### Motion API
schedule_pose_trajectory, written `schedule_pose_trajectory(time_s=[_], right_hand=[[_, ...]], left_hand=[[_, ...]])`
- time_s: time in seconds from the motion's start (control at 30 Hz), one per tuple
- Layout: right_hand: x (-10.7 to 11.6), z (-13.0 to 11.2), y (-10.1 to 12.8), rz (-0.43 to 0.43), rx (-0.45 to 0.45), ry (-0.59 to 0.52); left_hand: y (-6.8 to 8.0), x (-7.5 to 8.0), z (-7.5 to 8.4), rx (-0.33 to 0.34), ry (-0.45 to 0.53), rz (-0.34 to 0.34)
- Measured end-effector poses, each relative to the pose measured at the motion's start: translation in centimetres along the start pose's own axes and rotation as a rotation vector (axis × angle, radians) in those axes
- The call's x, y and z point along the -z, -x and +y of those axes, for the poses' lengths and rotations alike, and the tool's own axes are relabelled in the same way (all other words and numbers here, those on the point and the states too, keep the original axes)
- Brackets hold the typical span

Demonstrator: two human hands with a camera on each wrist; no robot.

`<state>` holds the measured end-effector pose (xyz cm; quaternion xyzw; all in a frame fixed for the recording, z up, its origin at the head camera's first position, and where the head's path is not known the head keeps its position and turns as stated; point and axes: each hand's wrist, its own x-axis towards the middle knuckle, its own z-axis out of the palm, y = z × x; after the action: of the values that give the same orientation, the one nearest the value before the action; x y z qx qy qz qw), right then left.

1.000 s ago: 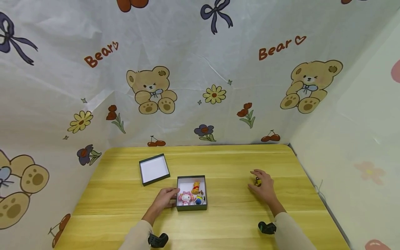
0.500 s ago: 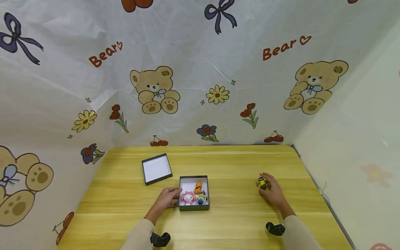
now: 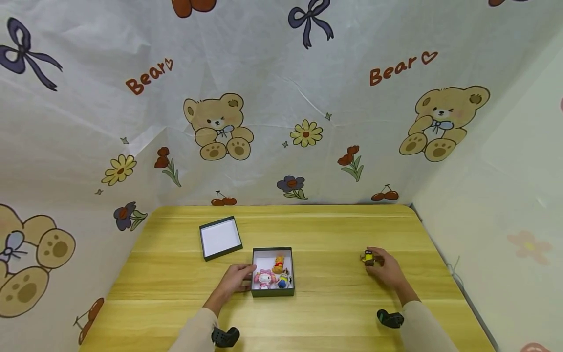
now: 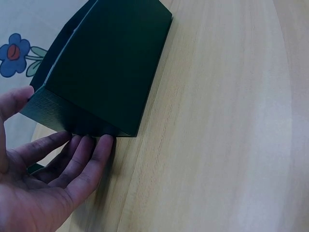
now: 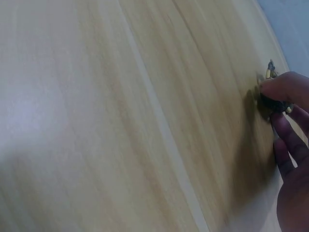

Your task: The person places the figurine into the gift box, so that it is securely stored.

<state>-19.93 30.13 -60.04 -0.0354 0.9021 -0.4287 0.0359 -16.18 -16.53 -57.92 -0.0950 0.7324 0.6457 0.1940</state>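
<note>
On the left, my left hand holds the side wall of an open dark green box. In the left wrist view its thumb lies at the box's rim and the other fingertips rest against the outer wall. Inside the box are a pink-and-white toy figure, an orange-yellow bear figure in red and a blue-and-white figure. Over at the right, my right hand pinches a small yellow-and-black toy figure between thumb and fingers, close over the table.
The box's lid lies behind and left of the box, white inside upward. All stand on a yellow wood-grain table. A bear-printed cloth hangs along its back edge, and a pale wall borders the right.
My right hand has closed its fingers on the yellow-and-black figure and shifted slightly right. The figure has turned in the fingers. My left hand stays at the box.
</note>
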Motion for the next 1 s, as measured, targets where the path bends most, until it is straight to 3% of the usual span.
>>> schedule_pose_trajectory(time_s=[0.47,1.0], right_hand=[[0.0,-0.4,0.3,0.010,-0.061,-0.031],[-1.9,-1.5,0.0,0.054,-0.032,-0.050]], left_hand=[[-0.5,-0.1,-0.1,-0.004,0.021,-0.018],[-0.3,-0.1,-0.2,-0.006,0.011,-0.014]])
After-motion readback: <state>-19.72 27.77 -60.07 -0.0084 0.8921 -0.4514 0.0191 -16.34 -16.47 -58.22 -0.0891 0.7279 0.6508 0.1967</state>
